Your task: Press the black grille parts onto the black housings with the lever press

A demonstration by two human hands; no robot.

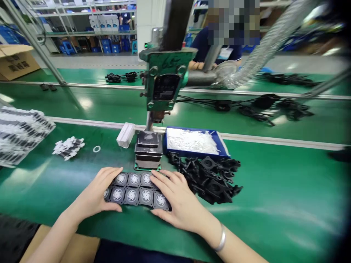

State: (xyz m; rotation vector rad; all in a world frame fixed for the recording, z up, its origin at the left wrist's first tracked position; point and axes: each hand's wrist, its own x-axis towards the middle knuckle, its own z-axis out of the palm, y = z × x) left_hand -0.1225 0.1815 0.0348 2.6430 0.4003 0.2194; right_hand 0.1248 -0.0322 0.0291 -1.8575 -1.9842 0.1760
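Two rows of black square plastic parts with white swirled discs [132, 196] are lying face up on the glossy green counter [279, 197], directly in front of the black stepped metal block [148, 150]. The person's left hand [94, 193] is clasping the left end, its fingers lying close together along the far edge and its thumb standing apart at the near edge. The right hand [181, 202] is clasping the right end, its fingers slightly spread over the rear row (partly covering it) and its thumb lying at the near edge. A silver-coloured bracelet [221, 238] is circling the right wrist. Beyond the right hand, a loose heap of black plastic pieces [216, 179] is lying before a shallow blue tray [192, 152], which is holding thin white strips [192, 140]. A flat white ring [97, 149] is lying left of the block, and a green metal press head [167, 80] is hanging above it.
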